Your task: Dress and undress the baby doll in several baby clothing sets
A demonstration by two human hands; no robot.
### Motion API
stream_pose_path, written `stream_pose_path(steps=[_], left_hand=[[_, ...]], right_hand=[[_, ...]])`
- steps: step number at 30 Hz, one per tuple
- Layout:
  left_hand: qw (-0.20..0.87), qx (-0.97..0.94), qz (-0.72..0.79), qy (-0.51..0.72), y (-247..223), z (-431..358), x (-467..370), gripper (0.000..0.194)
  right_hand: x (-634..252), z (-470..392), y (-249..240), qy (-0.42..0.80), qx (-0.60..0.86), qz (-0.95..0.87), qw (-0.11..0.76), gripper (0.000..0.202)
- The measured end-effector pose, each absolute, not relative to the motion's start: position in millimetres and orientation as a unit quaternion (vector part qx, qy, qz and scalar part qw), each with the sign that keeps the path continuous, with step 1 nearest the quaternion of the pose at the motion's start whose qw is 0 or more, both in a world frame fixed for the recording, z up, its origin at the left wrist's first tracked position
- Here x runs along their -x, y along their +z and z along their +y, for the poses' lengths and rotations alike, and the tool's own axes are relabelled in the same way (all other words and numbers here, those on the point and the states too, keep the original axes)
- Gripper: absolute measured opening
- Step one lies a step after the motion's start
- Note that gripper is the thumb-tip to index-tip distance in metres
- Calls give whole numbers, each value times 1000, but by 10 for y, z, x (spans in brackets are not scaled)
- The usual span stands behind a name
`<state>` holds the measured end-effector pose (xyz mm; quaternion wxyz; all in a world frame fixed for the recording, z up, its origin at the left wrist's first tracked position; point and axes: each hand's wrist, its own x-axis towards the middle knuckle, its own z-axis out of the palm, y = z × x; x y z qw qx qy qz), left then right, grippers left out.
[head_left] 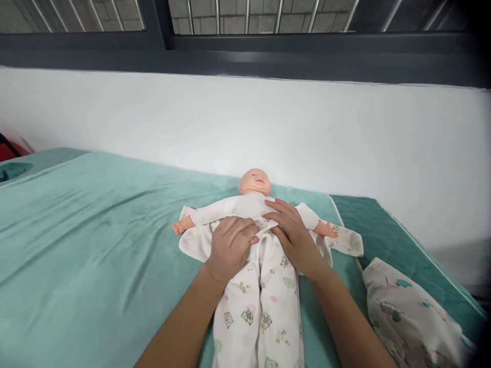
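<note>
Dressing, around the waist, looks like the step in hand: a doll (255,182) lies face up on the green cover (95,245), with both hands at the top of its patterned trousers (245,317). The left hand (230,245) has its fingers curled close together; the right hand (295,237) lays its fingers slightly spread across the belly. Whether either pinches cloth, I cannot tell. The next move seems to call for an even, flat waist. Counted: one doll, one pair of trousers, one white top (245,204), one garment spread underneath (348,243), one printed bundle (410,317), two hands.
</note>
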<state>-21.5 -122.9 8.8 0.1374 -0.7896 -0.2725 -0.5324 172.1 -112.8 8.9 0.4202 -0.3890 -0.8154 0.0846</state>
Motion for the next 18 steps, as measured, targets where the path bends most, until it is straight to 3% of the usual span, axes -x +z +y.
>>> stream_pose_path(steps=[9,18], left_hand=[[-8,790,-389,-475,137,-1143,225,20],[-48,809,-400,-429,167,-1141,213,21]], right_hand=[[-1687,-1192,54,58,399,-778,483,27],[-1708,-1213,-15,1,384,-785,485,31]])
